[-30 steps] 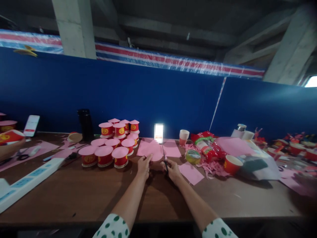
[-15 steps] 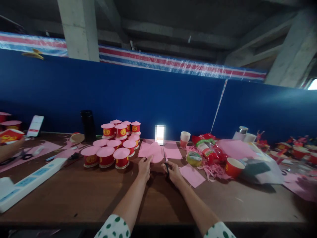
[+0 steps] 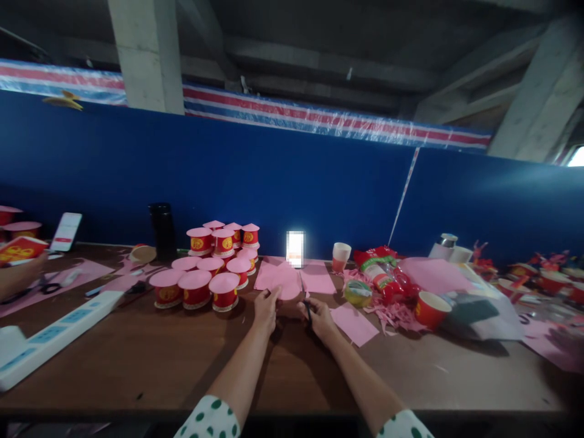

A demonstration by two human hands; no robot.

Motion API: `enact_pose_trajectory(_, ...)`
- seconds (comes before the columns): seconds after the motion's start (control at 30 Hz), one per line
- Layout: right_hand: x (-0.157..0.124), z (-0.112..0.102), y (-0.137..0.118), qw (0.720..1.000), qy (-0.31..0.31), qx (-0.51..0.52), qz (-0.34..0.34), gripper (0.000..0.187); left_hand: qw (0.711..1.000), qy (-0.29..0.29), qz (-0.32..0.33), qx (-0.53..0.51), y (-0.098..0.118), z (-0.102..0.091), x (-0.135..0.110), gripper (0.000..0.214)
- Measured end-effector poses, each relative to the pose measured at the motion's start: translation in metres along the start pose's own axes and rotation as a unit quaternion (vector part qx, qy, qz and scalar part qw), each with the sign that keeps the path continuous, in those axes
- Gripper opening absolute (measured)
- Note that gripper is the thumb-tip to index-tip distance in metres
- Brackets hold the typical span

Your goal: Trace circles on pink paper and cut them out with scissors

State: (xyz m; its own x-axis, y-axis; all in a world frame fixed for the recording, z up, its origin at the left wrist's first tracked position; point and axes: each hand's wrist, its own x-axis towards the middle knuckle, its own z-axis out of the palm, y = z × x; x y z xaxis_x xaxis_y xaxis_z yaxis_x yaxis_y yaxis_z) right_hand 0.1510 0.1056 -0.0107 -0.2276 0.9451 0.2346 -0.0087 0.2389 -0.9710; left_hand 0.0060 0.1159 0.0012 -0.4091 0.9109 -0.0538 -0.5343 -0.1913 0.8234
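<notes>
Between thumb and fingers, my left hand [image 3: 266, 309] pinches the near-left edge of a round pink paper disc [image 3: 287, 283]. My right hand [image 3: 319, 317] is closed round the handles of dark scissors [image 3: 306, 302], whose blades point away from me at the disc's right edge. Whether the blades touch the paper I cannot tell. Behind the disc lie flat pink paper sheets [image 3: 322, 277]. A smaller pink paper piece [image 3: 354, 323] rests on the table just right of my right hand.
Left of my hands stand several red cups with pink paper tops [image 3: 225, 291]. A white power strip [image 3: 64, 334] lies at the left, near another person's hand [image 3: 20, 277]. To the right are pink shreds [image 3: 395, 313], a red cup [image 3: 432, 309] and a plastic bag [image 3: 385, 274].
Both of my hands, the disc and the scissors look almost unmoved. At the far left, the other person's hand and its red cup have shifted slightly.
</notes>
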Motion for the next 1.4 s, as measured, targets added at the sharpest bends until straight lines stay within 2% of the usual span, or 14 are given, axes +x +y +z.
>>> enact_pose_trajectory(0.4, -0.003, 0.002, -0.008, 1.000, -0.001, 0.003, 0.008, 0.031, 1.000, 0.007, -0.004, -0.016, 0.002, 0.001, -0.001, 0.033)
enact_pose_trajectory(0.67, 0.002, 0.003, -0.005, 0.998, 0.051, 0.025, 0.030, 0.040, 0.999, -0.014, -0.005, -0.042, -0.001, 0.000, 0.001, 0.029)
enact_pose_trajectory(0.8, 0.003, 0.003, 0.001, 0.997, 0.066, 0.035, 0.005, 0.041, 0.998, -0.030, -0.005, -0.053, 0.000, 0.000, -0.001, 0.032)
enact_pose_trajectory(0.93, 0.005, 0.001, 0.010, 0.993, 0.101, 0.032, -0.051, 0.033, 0.998, -0.034, -0.008, -0.046, -0.001, 0.001, -0.001, 0.031)
enact_pose_trajectory(1.07, 0.007, -0.003, 0.012, 0.989, 0.107, -0.047, -0.090, 0.035, 0.999, -0.034, -0.004, -0.043, -0.002, 0.000, 0.001, 0.031)
enact_pose_trajectory(1.2, 0.007, -0.005, 0.009, 0.978, 0.137, -0.123, -0.102, 0.035, 0.999, -0.019, -0.005, -0.031, -0.001, 0.000, 0.000, 0.033)
enact_pose_trajectory(1.4, 0.006, -0.004, 0.007, 0.975, 0.133, -0.137, -0.110, 0.032, 1.000, -0.027, 0.003, -0.009, 0.001, 0.001, -0.002, 0.032)
